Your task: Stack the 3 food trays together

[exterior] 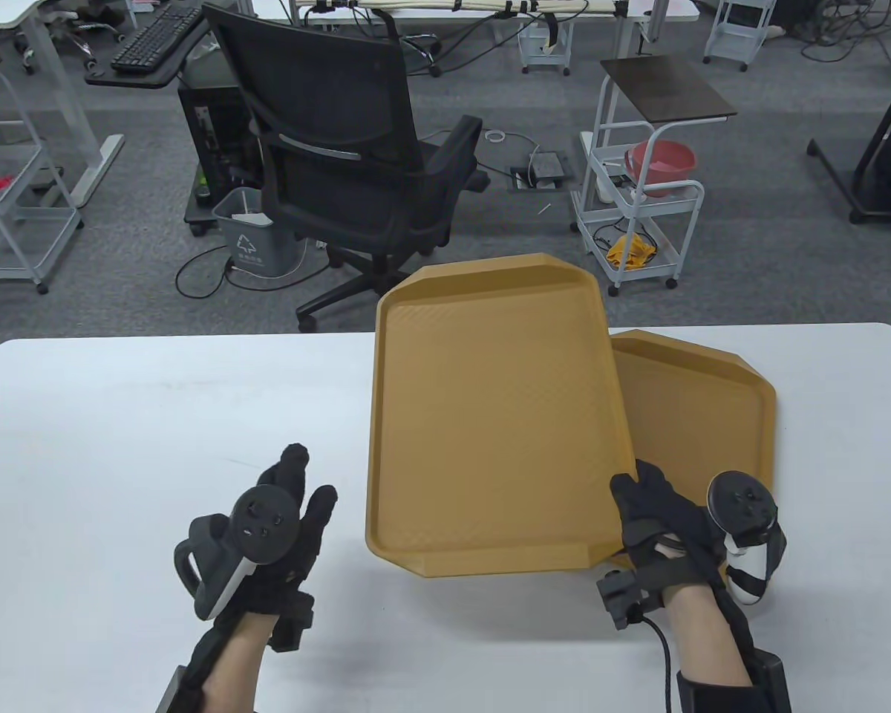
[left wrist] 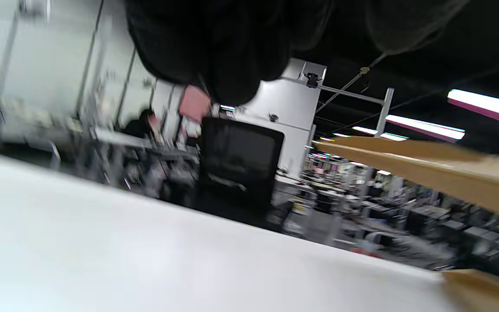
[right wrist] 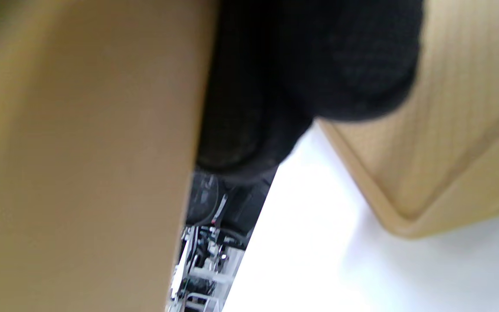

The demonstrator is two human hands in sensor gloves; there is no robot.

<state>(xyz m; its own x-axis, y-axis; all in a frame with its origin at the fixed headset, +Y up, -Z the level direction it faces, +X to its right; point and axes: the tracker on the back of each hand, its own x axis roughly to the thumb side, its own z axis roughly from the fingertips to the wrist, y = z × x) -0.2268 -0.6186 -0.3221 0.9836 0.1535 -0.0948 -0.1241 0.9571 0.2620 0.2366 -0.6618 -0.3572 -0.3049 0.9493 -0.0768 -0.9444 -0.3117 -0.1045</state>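
Both trays look like matt tan plastic: the upper tray (exterior: 490, 416) has a finely textured floor and smooth rim, as does the lower tray (exterior: 705, 416) at 3 o'clock. The table (exterior: 119, 416) is smooth, matt white. Gloves (exterior: 661, 512) are black knit cloth.

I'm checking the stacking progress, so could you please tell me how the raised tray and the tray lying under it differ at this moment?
The raised tray is lifted and tilted, held at its right edge by the right hand; the lower tray lies flat on the table. The raised tray shows whole, while the lower tray is partly covered. Both are tan with clipped corners.
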